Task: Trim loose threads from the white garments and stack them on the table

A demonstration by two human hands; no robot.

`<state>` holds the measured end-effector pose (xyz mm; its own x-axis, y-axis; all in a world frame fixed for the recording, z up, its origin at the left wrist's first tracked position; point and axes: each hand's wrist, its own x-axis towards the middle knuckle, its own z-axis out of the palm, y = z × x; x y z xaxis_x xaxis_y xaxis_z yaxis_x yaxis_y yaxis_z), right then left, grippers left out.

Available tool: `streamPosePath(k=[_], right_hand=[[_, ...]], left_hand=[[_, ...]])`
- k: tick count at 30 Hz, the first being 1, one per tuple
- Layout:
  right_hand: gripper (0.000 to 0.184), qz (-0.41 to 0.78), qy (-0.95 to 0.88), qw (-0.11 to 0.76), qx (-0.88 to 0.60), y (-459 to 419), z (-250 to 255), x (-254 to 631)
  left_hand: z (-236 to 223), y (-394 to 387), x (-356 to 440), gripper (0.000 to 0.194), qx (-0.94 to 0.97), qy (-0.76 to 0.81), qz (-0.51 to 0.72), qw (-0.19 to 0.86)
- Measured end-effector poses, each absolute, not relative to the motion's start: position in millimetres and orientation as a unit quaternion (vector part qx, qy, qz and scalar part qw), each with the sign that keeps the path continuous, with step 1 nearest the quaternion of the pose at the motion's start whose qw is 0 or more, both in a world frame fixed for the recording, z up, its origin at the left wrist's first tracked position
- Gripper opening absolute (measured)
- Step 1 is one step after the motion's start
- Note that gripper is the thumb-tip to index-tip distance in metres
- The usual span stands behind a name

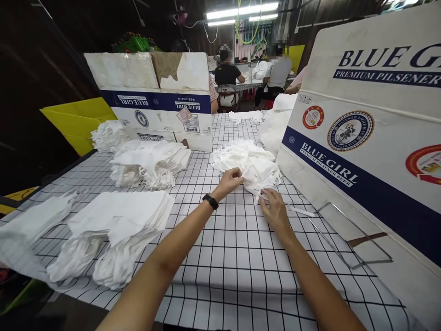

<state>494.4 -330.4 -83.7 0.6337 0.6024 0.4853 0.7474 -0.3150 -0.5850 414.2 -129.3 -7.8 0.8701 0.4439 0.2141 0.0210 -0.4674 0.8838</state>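
Note:
A loose pile of white cloth garments (246,158) lies in the middle of the checked table, its layers rumpled and its edges lacy or ruffled. At its near left edge my left hand (229,181), with a black band on the wrist, is closed in a pinch on the cloth. Lower down and to the right, my right hand (275,211) has its thumb and fingertips together on the near edge of a white garment. A narrow white strip (301,211) lies just right of that hand.
Stacks of white garments (120,214) sit at the left, with another stack (148,161) behind. Cardboard beer boxes (155,101) stand at the back left and along the right (365,138). A bent metal wire frame (365,264) leans by the right box. Other people sit farther back.

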Motion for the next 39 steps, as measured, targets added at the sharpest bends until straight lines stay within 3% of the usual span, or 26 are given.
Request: streamPosePath(k=[4,9,14,18,21,27,33,39], right_hand=[[0.059,-0.053,-0.485,0.427,-0.761,-328.5,-65.2,479.5],[0.028,-0.011,-0.596,0.394,-0.699,-324.2,-29.2,438.6],[0.025,0.041,-0.543,0.493,-0.678,-335.1,28.6,406.5],[0.020,0.063,-0.474,0.575,-0.664,-344.2,74.9,396.6],[0.020,0.068,-0.438,0.608,-0.659,-343.5,94.3,393.6],[0.032,0.130,-0.430,0.601,-0.661,-337.1,89.6,396.5],[0.031,0.097,-0.445,0.574,-0.680,-340.5,85.0,399.1],[0.028,0.097,-0.447,0.573,-0.680,-339.8,76.2,403.3]], left_hand=[[-2.9,-155.5,348.7,0.023,0.759,0.089,0.203,0.612],[9.0,-172.1,284.5,0.029,0.697,0.037,0.182,0.693],[54.8,-163.1,237.8,0.028,0.653,0.040,0.245,0.716],[83.7,-154.8,218.4,0.044,0.688,0.031,0.178,0.703],[83.9,-156.8,216.6,0.028,0.717,0.032,0.147,0.680],[78.0,-164.3,221.6,0.021,0.664,0.041,0.214,0.716],[80.4,-156.8,226.3,0.031,0.564,0.080,0.210,0.795],[74.6,-157.5,233.4,0.034,0.555,0.105,0.229,0.793]])
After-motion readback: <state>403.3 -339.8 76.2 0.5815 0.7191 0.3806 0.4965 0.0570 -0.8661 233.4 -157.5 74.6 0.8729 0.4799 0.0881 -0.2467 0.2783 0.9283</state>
